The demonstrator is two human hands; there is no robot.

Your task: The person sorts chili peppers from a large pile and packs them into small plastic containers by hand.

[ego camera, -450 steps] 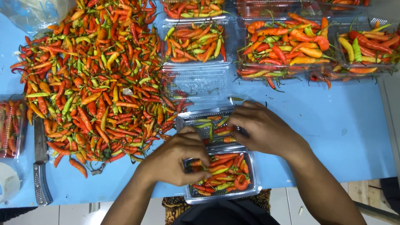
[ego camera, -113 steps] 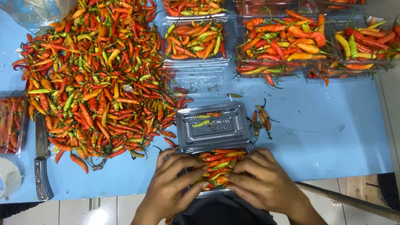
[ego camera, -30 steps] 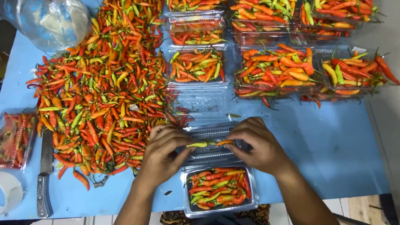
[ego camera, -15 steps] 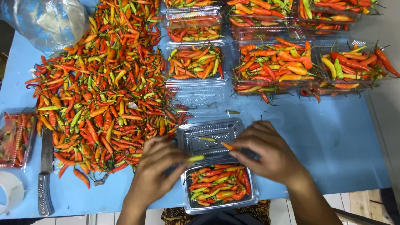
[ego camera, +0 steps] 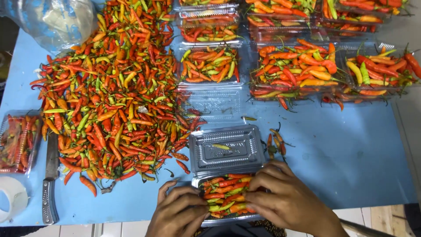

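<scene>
Chilli-filled clear clamshell tray (ego camera: 226, 199) sat at the near edge of the blue desk (ego camera: 351, 153), both hands on it. Left hand (ego camera: 177, 215) lay on the tray's left side, fingers curled onto the chillies; right hand (ego camera: 285, 202) covered the right side, fingertips pressing into the heap. Neither hand was clamped on anything; both pressed flat. Judgement: packing well here meant tucking stems and tips inside the rim, keeping the pile level, so the hinged lid (ego camera: 226, 149), lying open just beyond the tray, could meet the rim.

One green chilli (ego camera: 221, 146) lay on the open lid. A few loose chillies (ego camera: 276, 142) lay beside its right edge. Large chilli heap (ego camera: 109, 96) spread to the left, near the lid. Filled trays (ego camera: 298, 70) lined the far side. Knife (ego camera: 49, 180) and tape roll (ego camera: 11, 197) lay far left, well apart.
</scene>
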